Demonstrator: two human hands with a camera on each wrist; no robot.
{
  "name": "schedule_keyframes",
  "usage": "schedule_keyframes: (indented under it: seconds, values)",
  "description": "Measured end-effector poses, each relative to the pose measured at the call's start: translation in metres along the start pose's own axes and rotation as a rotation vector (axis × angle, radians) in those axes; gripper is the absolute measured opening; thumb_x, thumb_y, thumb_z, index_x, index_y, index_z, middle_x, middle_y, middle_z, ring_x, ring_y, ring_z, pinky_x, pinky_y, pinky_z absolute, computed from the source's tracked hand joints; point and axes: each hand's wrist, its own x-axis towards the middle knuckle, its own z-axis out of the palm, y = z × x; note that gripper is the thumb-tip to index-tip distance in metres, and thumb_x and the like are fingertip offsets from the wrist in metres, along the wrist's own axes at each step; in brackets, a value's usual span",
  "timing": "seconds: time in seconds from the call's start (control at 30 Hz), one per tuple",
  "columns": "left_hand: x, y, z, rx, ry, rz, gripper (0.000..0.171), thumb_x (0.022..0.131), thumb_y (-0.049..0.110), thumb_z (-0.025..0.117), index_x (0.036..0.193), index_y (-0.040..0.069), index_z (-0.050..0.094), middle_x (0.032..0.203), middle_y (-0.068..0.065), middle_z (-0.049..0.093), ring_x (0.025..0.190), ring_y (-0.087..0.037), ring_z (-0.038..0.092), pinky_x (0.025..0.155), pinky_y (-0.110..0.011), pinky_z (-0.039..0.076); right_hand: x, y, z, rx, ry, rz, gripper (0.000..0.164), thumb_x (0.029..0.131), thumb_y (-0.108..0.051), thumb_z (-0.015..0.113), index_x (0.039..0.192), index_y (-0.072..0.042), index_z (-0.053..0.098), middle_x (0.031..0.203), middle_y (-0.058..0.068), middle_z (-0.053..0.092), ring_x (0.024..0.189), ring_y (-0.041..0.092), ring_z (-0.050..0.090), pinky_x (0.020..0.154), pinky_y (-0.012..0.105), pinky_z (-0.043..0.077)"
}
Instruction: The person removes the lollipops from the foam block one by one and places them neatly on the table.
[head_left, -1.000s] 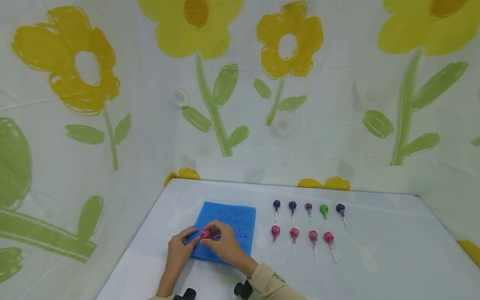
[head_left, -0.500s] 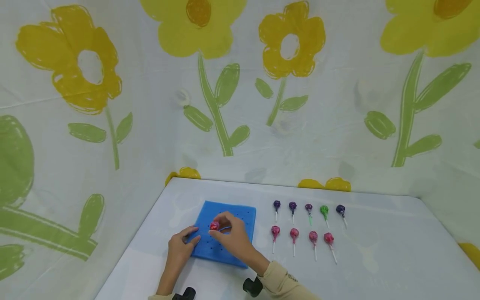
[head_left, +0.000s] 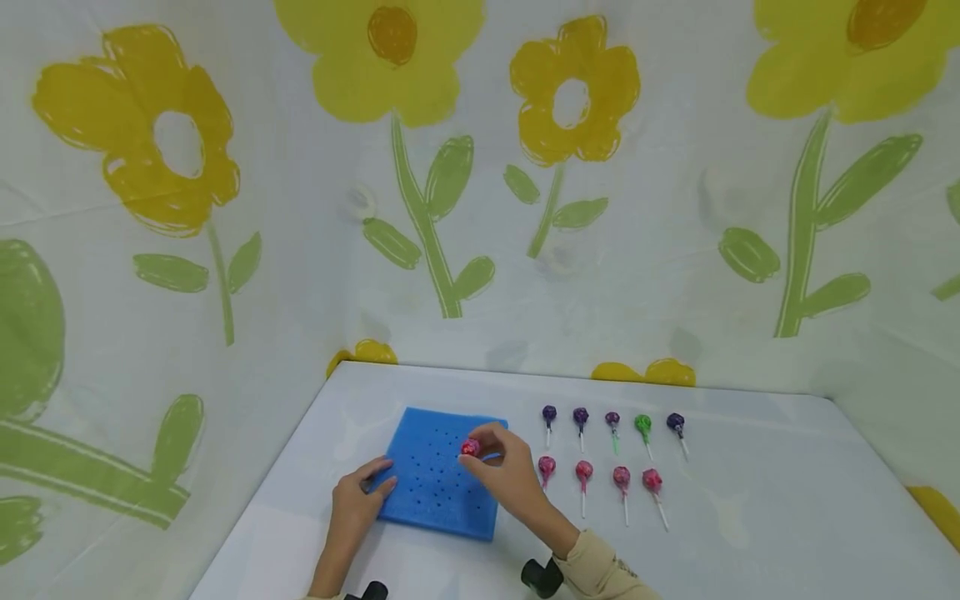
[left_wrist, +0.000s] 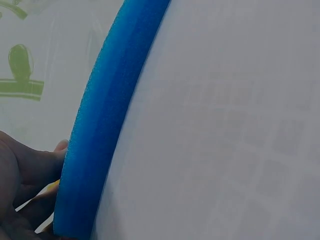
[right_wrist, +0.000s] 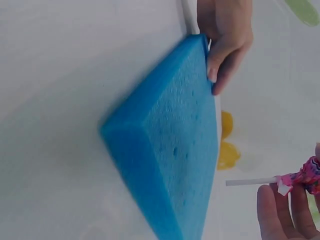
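A blue foam block [head_left: 450, 521] with several small holes in its top lies flat on the white table. My left hand [head_left: 354, 504] rests at its left edge, thumb and fingers touching the foam without wrapping round it. Over the block's right part, my right hand [head_left: 513, 475] pinches a pink-red wrapped lollipop [head_left: 470, 447] by its head. In the right wrist view, the white stick [right_wrist: 252, 182] of this lollipop sticks out free, apart from the foam. The left wrist view shows the block's thick side [left_wrist: 107, 110] with the left fingers against it.
To the right lie two rows of lollipops: a back row of purple ones [head_left: 581, 416] with one green lollipop [head_left: 642, 424], and a front row of pink-red ones [head_left: 622, 477]. A flower-printed cloth [head_left: 300, 317] surrounds the table [head_left: 750, 492].
My right hand has moved right across the foam block with the lollipop, from beside the left hand to the block's right part. The left hand has stayed at the edge.
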Motion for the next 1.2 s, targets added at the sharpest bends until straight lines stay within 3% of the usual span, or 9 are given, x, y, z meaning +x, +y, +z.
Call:
schedule_keyframes:
  seconds: [0.27, 0.9, 1.13, 1.2]
  values:
    - [-0.001, 0.000, 0.001, -0.002, 0.006, -0.001, 0.031, 0.082, 0.004, 0.070, 0.112, -0.002, 0.067, 0.122, -0.020, 0.061, 0.121, -0.040, 0.049, 0.102, -0.050, 0.038, -0.004, 0.004, -0.022, -0.042, 0.073, 0.032, 0.022, 0.084, -0.006, 0.070, 0.105, -0.004, 0.062, 0.095, 0.012, 0.064, 0.090, 0.026, 0.061, 0.075, 0.022, 0.054]
    - [0.000, 0.000, 0.001, -0.020, -0.011, -0.018, 0.032, 0.082, 0.002, 0.070, 0.113, -0.002, 0.066, 0.124, -0.020, 0.059, 0.122, -0.040, 0.048, 0.102, -0.049, 0.038, -0.014, 0.005, -0.067, -0.100, 0.235, 0.153, 0.023, 0.084, -0.006, 0.070, 0.106, -0.004, 0.064, 0.096, 0.011, 0.065, 0.090, 0.025, 0.062, 0.075, 0.016, 0.051]
    - [0.000, -0.001, 0.001, -0.010, -0.013, -0.021, 0.031, 0.083, 0.003, 0.069, 0.114, -0.002, 0.066, 0.124, -0.020, 0.059, 0.123, -0.040, 0.047, 0.103, -0.049, 0.037, -0.015, 0.049, -0.086, -0.122, 0.270, 0.156, 0.031, 0.084, -0.025, 0.073, 0.110, -0.011, 0.064, 0.098, 0.002, 0.065, 0.090, 0.017, 0.061, 0.078, 0.019, 0.052]
    - [0.001, -0.001, 0.001, -0.010, -0.012, -0.018, 0.031, 0.083, 0.003, 0.069, 0.113, -0.002, 0.066, 0.124, -0.020, 0.059, 0.123, -0.040, 0.047, 0.103, -0.049, 0.037, -0.017, 0.048, -0.091, -0.121, 0.272, 0.176, 0.034, 0.084, -0.027, 0.073, 0.112, -0.010, 0.064, 0.101, 0.003, 0.065, 0.092, 0.017, 0.061, 0.078, 0.018, 0.051]
